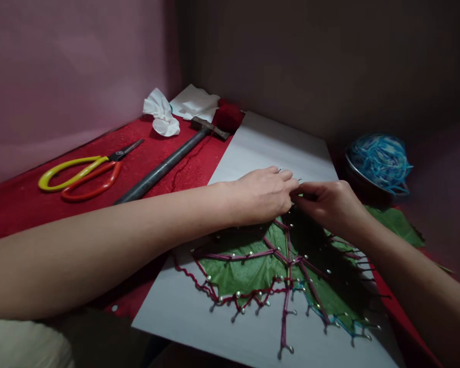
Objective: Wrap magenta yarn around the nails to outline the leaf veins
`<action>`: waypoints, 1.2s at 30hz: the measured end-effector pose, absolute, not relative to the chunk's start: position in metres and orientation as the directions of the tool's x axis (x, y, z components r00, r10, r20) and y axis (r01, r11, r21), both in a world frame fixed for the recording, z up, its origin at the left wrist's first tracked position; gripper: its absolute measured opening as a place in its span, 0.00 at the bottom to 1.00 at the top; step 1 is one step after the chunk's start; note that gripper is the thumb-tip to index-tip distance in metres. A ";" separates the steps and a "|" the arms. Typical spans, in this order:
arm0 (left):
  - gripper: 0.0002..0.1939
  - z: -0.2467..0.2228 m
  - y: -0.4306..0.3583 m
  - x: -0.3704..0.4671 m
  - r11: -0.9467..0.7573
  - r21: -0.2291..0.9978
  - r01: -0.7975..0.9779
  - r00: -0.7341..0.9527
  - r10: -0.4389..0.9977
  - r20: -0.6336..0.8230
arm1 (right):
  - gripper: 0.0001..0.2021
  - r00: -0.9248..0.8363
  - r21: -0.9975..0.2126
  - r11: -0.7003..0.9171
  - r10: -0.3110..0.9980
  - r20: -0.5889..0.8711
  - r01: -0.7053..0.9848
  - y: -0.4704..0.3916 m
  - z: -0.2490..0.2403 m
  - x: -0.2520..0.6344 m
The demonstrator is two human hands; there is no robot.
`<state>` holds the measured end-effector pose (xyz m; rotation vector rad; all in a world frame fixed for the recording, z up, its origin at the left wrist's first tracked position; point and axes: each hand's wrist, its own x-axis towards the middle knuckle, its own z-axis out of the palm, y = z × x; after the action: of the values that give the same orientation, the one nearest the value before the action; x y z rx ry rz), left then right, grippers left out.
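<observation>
A large green leaf (237, 273) lies on a white board (184, 312), ringed by several small nails. Dark red and purple yarn (287, 301) runs between nails along its veins and lower left edge, with blue yarn (343, 325) at the lower right edge. My left hand (266, 194) reaches over the leaf's far end, its fingers curled down by the nails. Touching or almost touching it, my right hand (331, 204) has thumb and forefinger pinched together. Whatever the fingertips hold is hidden or too small to make out.
Scissors (113, 161) with yellow and red handles and a hammer (164, 164) lie on the red cloth (15, 214) at left. Behind are crumpled white paper (161, 115) and a red yarn ball (229, 116). A metal bowl holds blue yarn (379, 161) at right, near another leaf (398, 225).
</observation>
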<state>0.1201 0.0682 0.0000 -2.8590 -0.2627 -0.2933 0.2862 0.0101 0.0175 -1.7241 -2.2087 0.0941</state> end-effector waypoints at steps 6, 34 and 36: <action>0.09 0.006 0.070 0.116 -0.949 -0.227 0.217 0.963 0.171 0.207 | 0.09 -0.207 -0.248 0.280 0.936 0.284 0.927 0.011 0.014 0.283; 0.10 0.008 0.087 0.109 -0.922 -0.249 0.296 0.927 0.214 0.309 | 0.10 -0.150 -0.333 0.232 0.956 0.252 0.914 0.018 0.025 0.283; 0.10 0.006 0.088 0.109 -0.919 -0.252 0.303 0.921 0.215 0.325 | 0.08 -0.129 -0.346 0.215 0.959 0.253 0.913 0.016 0.024 0.284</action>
<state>0.1092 0.0884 0.0061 -2.7819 -0.3842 -0.4229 0.2842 0.0165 0.0237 -1.7331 -2.0804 0.1473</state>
